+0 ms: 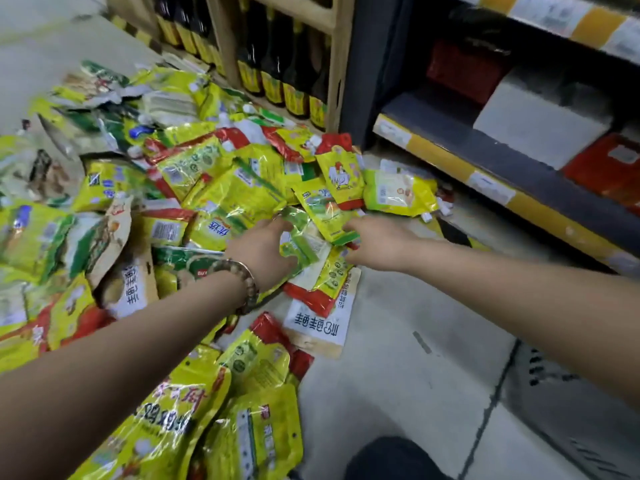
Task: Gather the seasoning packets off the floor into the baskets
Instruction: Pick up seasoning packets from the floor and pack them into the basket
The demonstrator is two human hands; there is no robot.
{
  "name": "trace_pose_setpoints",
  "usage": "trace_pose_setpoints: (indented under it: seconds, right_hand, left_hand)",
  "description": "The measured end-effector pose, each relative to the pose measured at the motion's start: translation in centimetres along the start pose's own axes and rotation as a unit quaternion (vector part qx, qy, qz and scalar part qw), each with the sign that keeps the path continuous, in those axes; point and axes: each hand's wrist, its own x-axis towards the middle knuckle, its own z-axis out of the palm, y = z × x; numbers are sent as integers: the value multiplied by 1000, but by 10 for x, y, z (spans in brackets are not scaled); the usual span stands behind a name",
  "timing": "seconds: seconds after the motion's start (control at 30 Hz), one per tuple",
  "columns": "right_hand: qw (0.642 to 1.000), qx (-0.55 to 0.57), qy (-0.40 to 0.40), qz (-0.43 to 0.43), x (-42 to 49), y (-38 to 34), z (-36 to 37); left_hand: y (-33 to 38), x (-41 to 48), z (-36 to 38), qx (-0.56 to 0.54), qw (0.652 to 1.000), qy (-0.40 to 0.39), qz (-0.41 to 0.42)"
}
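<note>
Seasoning packets (207, 188) lie in a loose heap on the tiled floor (398, 341), spreading from the foot of the shelves across the left half of my view. Most are yellow and green, and a few are red or white. I have both arms reaching into the heap's right edge.

The left hand (263, 247), with a bead bracelet (242, 282) at the wrist, has its fingers curled round a crinkled green packet (298, 237) and grips it. The right hand (377, 244) is just beside it. Its fingertips pinch the green bottom edge of a yellow packet (325, 213) that overlaps the one in the left hand.

A rooster packet (341, 174) lies just behind these two, on top of the pile. Dark bottles (277, 74) with yellow labels stand in a wooden rack (337, 64) behind the heap. To the right is a dark shelf (450, 157) with a yellow price strip. A grey slotted surface (571, 410) sits at the lower right, and I cannot tell whether it is a basket.
</note>
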Motion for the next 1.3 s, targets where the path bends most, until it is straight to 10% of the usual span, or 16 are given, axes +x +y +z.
trace_pose_setpoints:
  seconds: [0.13, 0.33, 0.53, 0.73, 0.83, 1.0, 1.17, 1.3]
  right_hand:
    - [982, 174, -65, 21, 50, -11, 54]
    - [994, 54, 22, -87, 134, -54, 90]
    - [936, 342, 78, 31, 165, -56, 98]
    - [973, 202, 85, -73, 134, -29, 122]
    - [938, 317, 117, -75, 104, -22, 120]
    - [773, 628, 90, -12, 45, -10, 92]
    - [646, 761, -3, 59, 10, -15, 108]
    - [680, 724, -55, 100, -5, -16, 133]
  left_hand:
    - [-30, 4, 33, -43, 997, -13, -66]
    - [-77, -16, 74, -72, 985, -20, -152]
    - [-91, -27, 97, -227, 951, 25, -210]
    - [-83, -40, 128, -394, 876, 47, -275]
    - [-74, -47, 136, -540, 780, 28, -316]
    - [-47, -46, 142, -782, 529, -67, -322]
    - [-25, -33, 131, -875, 431, -47, -215]
    - [-30, -28, 122, -852, 461, 9, -248]
